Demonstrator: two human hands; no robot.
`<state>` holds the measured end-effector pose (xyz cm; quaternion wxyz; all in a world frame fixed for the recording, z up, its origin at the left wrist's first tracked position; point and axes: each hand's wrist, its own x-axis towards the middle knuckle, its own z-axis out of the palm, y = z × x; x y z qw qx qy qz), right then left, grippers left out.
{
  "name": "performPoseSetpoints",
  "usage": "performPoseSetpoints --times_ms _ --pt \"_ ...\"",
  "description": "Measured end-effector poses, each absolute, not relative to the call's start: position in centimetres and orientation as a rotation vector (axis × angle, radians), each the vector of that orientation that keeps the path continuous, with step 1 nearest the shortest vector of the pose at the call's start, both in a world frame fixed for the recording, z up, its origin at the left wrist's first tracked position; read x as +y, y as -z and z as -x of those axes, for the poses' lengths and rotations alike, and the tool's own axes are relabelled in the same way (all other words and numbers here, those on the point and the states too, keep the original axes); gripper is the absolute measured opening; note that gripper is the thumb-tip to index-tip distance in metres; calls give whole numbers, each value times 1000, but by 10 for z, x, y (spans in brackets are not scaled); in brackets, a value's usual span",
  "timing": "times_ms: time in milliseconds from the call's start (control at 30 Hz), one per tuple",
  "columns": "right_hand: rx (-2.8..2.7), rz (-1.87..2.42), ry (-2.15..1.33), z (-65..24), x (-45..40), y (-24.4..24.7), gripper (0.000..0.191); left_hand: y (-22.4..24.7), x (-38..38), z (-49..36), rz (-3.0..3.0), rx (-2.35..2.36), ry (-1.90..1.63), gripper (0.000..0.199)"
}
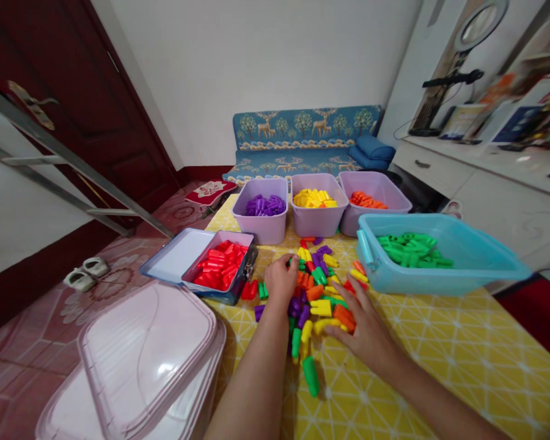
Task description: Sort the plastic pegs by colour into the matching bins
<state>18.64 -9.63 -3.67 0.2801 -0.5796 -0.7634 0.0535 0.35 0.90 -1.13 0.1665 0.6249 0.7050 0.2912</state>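
**Mixed heap of plastic pieces [321, 307] on a yellow tablecloth [462, 342]**

Nearest, at the left, pale pink plastic lids [151, 348] lie stacked and overlapping. A lone green piece [310, 376] rests at the near edge of the heap, which sits mid-table in red, green, yellow, orange and purple. The right hand [364, 318] is at the heap's right side, its fingers spread apart around an orange piece [343, 316]. Farther in, the left hand [280, 280] reaches over the heap's left side with fingers curled beside green pieces; whether they clamp one I cannot tell.

Left of the heap, an open hinged tin box [236, 294] holds red pieces [217, 263]. To the right, a translucent blue bin [421, 281] holds green ones. Beyond the heap stand three lilac bins [318, 221] in a row: purple pieces [264, 206] left, yellow [314, 198] middle, orange [367, 200] right. Farthest, a deer-patterned blue sofa [297, 156] stands against a white wall [266, 73].
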Motion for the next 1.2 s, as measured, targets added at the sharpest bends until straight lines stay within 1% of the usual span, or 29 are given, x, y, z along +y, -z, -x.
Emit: performPoseSetpoints --times_ms 133,267,400,633,800,900,1033,1133,1200 --pt "-2027 1516 -140 -182 -53 37 64 12 10 -3 -1811 2002 -811 36" --pt "-1940 1456 -122 -176 -33 38 53 11 9 -4 -1869 1958 -798 36" --pt "-1902 1422 -148 -175 -32 39 44 8 6 -5 -1918 1911 -785 35" --pt "-1878 1388 -178 -177 -37 40 39 4 4 -8 -1906 1862 -789 37" --pt "-1865 1353 -188 -178 -41 39 33 2 4 -7 -1810 1895 -786 47" --pt "-1864 1363 -189 -178 -44 36 30 3 5 -6 -1757 1812 -883 43" --pt "-1812 1429 -240 -178 -46 33 36 9 8 -5 -1605 1620 -1155 34" --pt "-1804 1431 -238 -178 -46 34 39 14 10 -5 -1469 1548 -1252 33" --pt "-1822 1384 -216 -178 -46 34 36 15 11 -5 -1450 1516 -1303 33"
